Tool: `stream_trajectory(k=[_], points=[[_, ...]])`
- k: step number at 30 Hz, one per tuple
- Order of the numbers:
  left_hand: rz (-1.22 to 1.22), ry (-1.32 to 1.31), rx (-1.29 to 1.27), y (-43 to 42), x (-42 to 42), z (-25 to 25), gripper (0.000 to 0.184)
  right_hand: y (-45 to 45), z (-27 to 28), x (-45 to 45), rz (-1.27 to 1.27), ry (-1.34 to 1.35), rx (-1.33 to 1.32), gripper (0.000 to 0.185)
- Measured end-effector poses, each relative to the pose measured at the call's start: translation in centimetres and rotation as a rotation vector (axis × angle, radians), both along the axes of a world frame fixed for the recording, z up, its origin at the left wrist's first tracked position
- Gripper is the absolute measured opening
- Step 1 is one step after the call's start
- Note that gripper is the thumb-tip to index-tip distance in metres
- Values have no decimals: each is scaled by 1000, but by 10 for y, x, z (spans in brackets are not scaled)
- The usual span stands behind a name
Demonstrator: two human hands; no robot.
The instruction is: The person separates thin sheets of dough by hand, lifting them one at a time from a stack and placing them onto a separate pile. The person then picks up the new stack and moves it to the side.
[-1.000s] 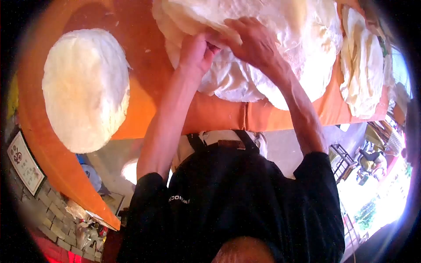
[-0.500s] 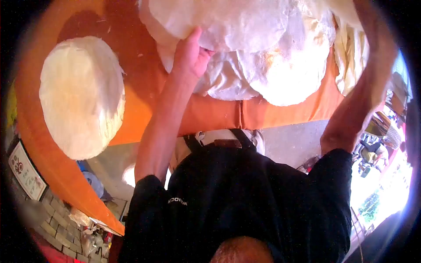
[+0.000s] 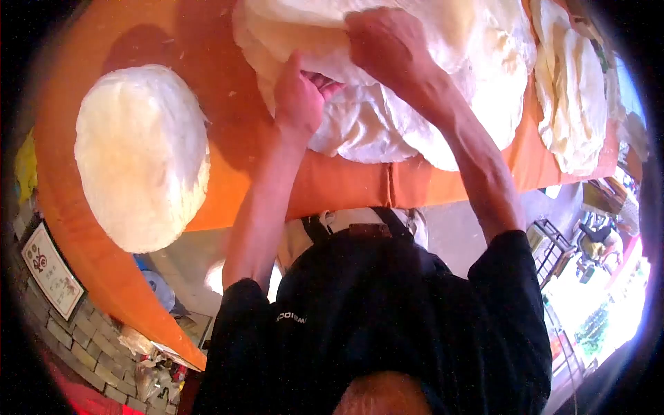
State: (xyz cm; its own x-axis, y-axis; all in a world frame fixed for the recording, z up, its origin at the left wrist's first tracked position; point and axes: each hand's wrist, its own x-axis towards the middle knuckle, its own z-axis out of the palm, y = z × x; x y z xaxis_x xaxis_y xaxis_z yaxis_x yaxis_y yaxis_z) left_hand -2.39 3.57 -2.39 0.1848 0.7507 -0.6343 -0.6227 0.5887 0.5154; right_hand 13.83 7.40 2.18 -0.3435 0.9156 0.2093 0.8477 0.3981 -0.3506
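Note:
A large layered pile of thin white sheets (image 3: 477, 76) lies on the orange-covered table (image 3: 228, 138) at the top of the view. My left hand (image 3: 302, 97) pinches the near edge of the top sheet, its thumb on top and fingers curled beneath. My right hand (image 3: 389, 45) is closed on the same sheet, a little farther right and higher up; its fingertips are hidden. To the left lies an oval white stack (image 3: 142, 159), touched by neither hand.
Another folded white sheet (image 3: 570, 90) lies at the table's right end. A framed sign (image 3: 52, 270) leans by a brick surface at lower left, near some plastic bags (image 3: 149, 377). A dark metal rack (image 3: 551, 245) stands beyond the table at right.
My right hand, stretched far to the right half a second ago, has come back over the pile beside my left. My left hand has stayed at the sheet's near edge.

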Motion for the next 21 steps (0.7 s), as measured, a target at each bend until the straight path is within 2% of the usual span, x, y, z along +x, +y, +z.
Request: stream_trajectory(k=[1, 2, 4, 5, 8, 9, 12, 13, 14, 16, 17, 18, 19, 20, 21], points=[[50, -48, -1, 1, 3, 2, 42, 2, -2, -16, -33, -24, 12, 18], [60, -73, 19, 3, 2, -1, 43, 0, 3, -28, -5, -34, -129, 26], [82, -124, 47, 4, -7, -6, 46, -14, -6, -34, -1, -38, -245, 25], [41, -3, 213, 5, -11, -6, 49, -27, -1, -29, 41, 15, -225, 37], [34, -199, 152, 1, -12, 2, 53, -43, -25, -18, 5, 126, 99, 44], [72, -248, 107, 3, -9, -3, 57, -38, -41, -15, -49, 98, 219, 33], [113, -323, 57, 7, -5, -4, 60, -24, -34, -18, -126, -64, -15, 19], [92, -299, 42, 7, -8, -6, 60, -14, -26, -12, -96, -111, -13, 15], [73, -382, 61, 6, -9, -15, 53, 3, -14, 1, -78, -203, -146, 11], [-56, -59, 149, 3, -3, -14, 46, 44, 36, 57, 130, 644, -305, 16], [-103, -15, 122, -1, -1, -14, 43, 68, 67, 78, 232, 1069, -379, 19], [-148, 31, 96, -7, -1, -13, 40, 71, 104, 93, 175, 892, -191, 18], [-196, 79, 65, -16, -1, -10, 38, 60, 133, 102, -154, 97, 193, 17], [-227, 101, 43, -27, 2, -5, 37, 49, 157, 107, -310, -201, 353, 17], [-258, 121, 31, -36, 8, 1, 36, 33, 176, 112, -328, -265, 408, 16]])
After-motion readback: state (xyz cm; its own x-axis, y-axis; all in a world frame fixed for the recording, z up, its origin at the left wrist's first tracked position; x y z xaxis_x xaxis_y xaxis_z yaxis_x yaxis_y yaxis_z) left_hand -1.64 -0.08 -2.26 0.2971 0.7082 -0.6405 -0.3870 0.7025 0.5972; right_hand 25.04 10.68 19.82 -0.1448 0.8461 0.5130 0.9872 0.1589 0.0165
